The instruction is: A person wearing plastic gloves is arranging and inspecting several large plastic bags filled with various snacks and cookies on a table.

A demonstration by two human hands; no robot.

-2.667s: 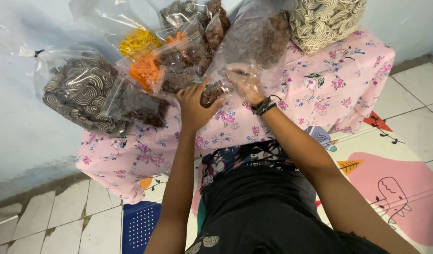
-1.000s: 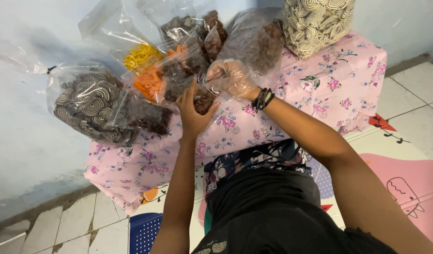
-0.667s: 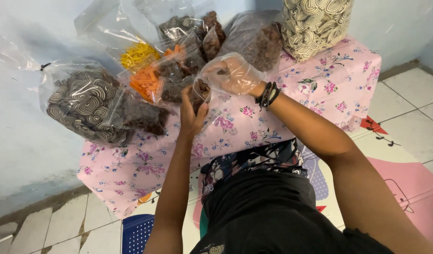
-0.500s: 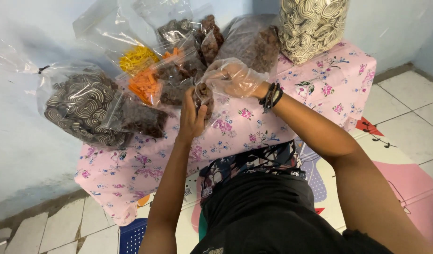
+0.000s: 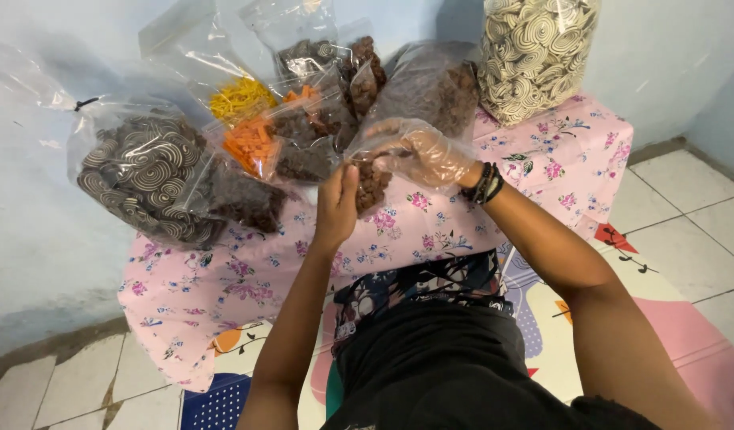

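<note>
My left hand (image 5: 336,205) is bare and grips a small clear bag of brown snacks (image 5: 371,183) by its left side, held up over the table. My right hand (image 5: 426,155) wears a thin clear plastic glove and pinches the top of the same small bag. Just behind the hands stands a big clear bag of brown snacks (image 5: 430,87). A dark beaded bracelet sits on my right wrist.
A table under a pink flowered cloth (image 5: 534,167) carries large clear bags: dark swirl snacks (image 5: 144,179) at left, yellow sticks (image 5: 239,97), orange sticks (image 5: 251,143), brown pieces (image 5: 307,139), and a tall bag of pale swirl snacks (image 5: 534,52) at right. A pale blue wall is behind; the floor is tiled.
Both hands have lifted the small bag a little higher and closer together. The view has shifted slightly, bringing the tall pale bag further into sight.
</note>
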